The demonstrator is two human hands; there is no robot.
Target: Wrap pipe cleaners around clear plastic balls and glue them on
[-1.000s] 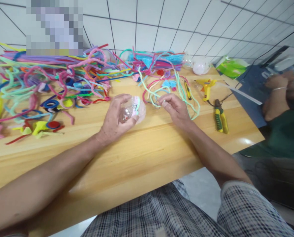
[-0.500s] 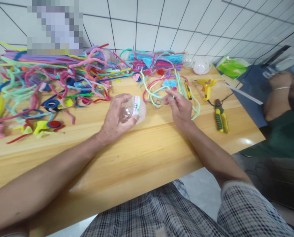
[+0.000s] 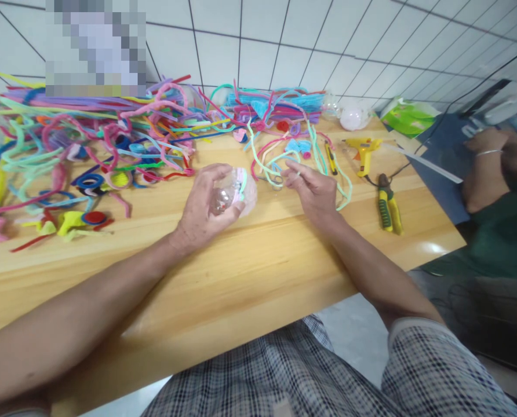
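Observation:
My left hand [image 3: 204, 202] is curled round a clear plastic ball [image 3: 226, 200] just above the table. A pastel band, mint green and pink, runs across the ball's middle, and small bits show faintly inside. To the right, my right hand [image 3: 313, 191] is closed in a pinch on a mint-green pipe cleaner [image 3: 255, 147], which curves away from the fingertips to the left and back. The exact grip is partly hidden by the fingers. Beneath the fingertips lie scissors [image 3: 277, 182], with only the handle loops clearly visible.
Tangled pipe cleaners [image 3: 110, 139] cover the table's left and back. At right lie a yellow cutter knife [image 3: 330, 159], a yellow glue gun [image 3: 363, 155] and pliers [image 3: 389, 205]. Clear balls [image 3: 354, 116] and a green packet [image 3: 408, 117] stand behind. Another person's arm [image 3: 487, 168] is at far right.
My right hand has shifted slightly left and down, and the pipe cleaner has moved a little with it. My left hand and the ball stay put.

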